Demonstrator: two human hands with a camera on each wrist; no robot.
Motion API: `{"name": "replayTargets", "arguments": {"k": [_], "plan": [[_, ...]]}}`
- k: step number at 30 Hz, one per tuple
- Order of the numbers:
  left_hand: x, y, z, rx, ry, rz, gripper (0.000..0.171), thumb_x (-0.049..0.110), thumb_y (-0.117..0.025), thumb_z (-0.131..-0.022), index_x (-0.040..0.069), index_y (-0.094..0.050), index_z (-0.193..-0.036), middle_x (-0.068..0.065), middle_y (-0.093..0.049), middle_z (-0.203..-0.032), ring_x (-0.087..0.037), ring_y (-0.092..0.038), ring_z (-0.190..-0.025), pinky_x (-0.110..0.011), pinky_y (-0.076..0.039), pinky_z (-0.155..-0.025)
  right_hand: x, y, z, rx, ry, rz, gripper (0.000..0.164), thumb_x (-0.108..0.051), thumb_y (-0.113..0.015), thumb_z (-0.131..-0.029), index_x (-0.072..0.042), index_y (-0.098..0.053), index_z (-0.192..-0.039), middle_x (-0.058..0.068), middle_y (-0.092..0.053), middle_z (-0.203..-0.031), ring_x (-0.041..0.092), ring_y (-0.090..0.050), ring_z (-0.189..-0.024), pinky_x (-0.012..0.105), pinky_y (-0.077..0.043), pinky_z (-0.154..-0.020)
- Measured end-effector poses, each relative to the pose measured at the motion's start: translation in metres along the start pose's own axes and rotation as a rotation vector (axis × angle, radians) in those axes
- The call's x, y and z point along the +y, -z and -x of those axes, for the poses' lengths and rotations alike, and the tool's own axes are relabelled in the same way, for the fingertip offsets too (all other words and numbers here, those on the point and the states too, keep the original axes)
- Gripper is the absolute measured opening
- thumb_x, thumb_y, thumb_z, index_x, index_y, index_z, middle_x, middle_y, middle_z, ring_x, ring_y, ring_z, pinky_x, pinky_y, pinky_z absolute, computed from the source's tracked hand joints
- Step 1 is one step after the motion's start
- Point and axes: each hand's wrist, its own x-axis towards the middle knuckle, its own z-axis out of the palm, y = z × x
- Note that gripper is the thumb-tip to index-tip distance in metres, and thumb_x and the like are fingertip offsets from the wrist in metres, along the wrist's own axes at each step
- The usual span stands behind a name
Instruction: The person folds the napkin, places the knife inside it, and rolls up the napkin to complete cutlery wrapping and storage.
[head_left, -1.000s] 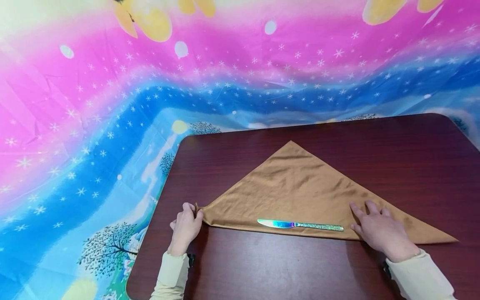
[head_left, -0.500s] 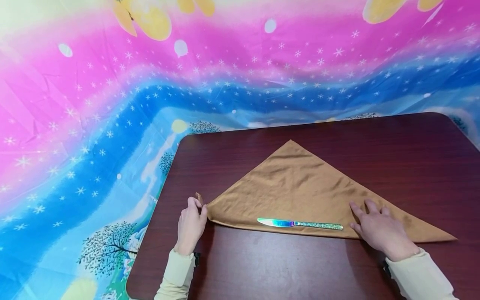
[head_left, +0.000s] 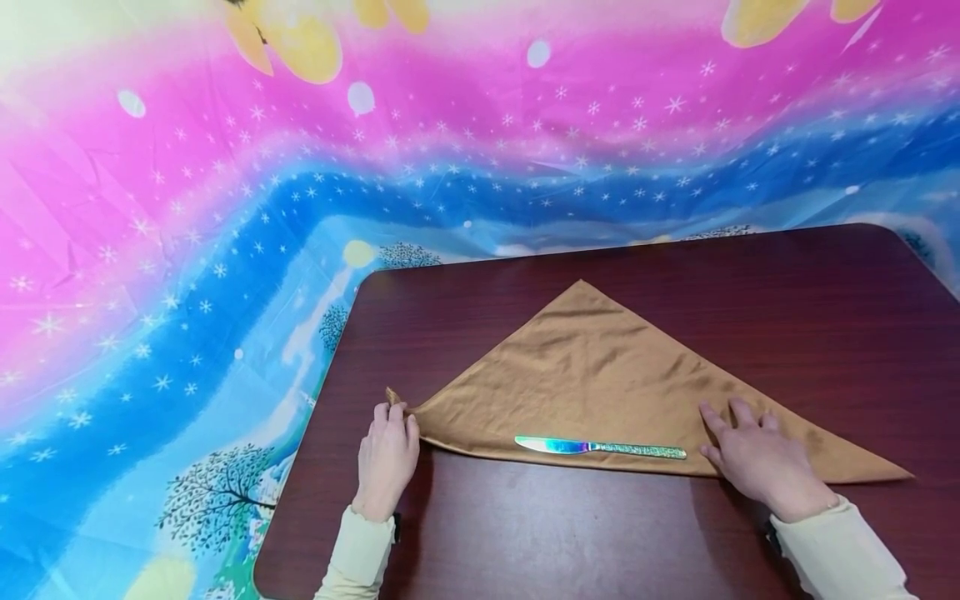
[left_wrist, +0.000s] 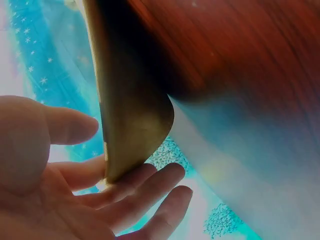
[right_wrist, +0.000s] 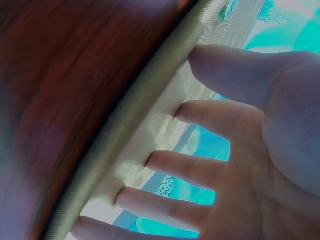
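Observation:
A golden-brown cloth napkin [head_left: 600,367] lies as a large triangle on the dark wooden table, its point facing the far side. Along its near edge rests a table knife [head_left: 600,447] with a rainbow-sheen blade and patterned handle. At the left corner my left hand [head_left: 387,458] touches the raised, folded cloth; the left wrist view has its fingers [left_wrist: 150,200] nearly straight against the corner and the thumb apart from them. Flat on the napkin's right part, my right hand [head_left: 772,458] presses with spread fingers [right_wrist: 185,167], close to the near edge.
The brown table [head_left: 810,317] has rounded corners and extends around the napkin on all sides. Behind it and along its left hangs a pink and blue backdrop cloth [head_left: 480,125] with snowflakes and trees.
My left hand has moved slightly right, and its fingers have shifted from a tight pinch to a looser lie at the corner, which now sticks up. The right hand and the knife have stayed put.

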Motion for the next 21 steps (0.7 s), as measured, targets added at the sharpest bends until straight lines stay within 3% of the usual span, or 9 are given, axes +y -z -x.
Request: {"name": "replayTargets", "arguments": {"k": [6,13,21], "plan": [[0.007,-0.001,-0.001,-0.002,0.028,0.028,0.041,0.024,-0.056,-0.095,-0.008,-0.058,-0.121,-0.025,-0.052,-0.119,-0.041,-0.06,-0.095,-0.055,-0.05,-0.073,0.0,-0.003,0.002,0.013,0.015,0.001,0.055,-0.03,-0.06,-0.092,-0.002,-0.049,-0.137,0.03,-0.039,-0.131,0.058,-0.045,-0.098,0.059,-0.046,-0.057],[0.019,0.0,-0.002,0.028,-0.001,0.069,0.056,0.029,-0.061,-0.094,-0.01,-0.048,-0.133,-0.028,-0.045,-0.129,-0.045,-0.06,-0.098,-0.056,-0.05,-0.075,0.001,-0.002,0.002,0.012,0.013,-0.01,0.054,-0.029,-0.06,-0.093,-0.001,-0.048,-0.138,0.033,-0.037,-0.134,0.062,-0.042,-0.105,0.063,-0.046,-0.061],[0.035,0.004,-0.002,-0.016,-0.035,0.08,0.064,0.034,-0.058,-0.095,-0.008,-0.04,-0.14,-0.027,-0.04,-0.139,-0.043,-0.054,-0.115,-0.057,-0.047,-0.084,0.001,-0.003,0.004,0.012,0.017,-0.01,0.054,-0.028,-0.059,-0.093,0.0,-0.047,-0.138,0.037,-0.037,-0.137,0.062,-0.042,-0.106,0.063,-0.046,-0.061]]}}
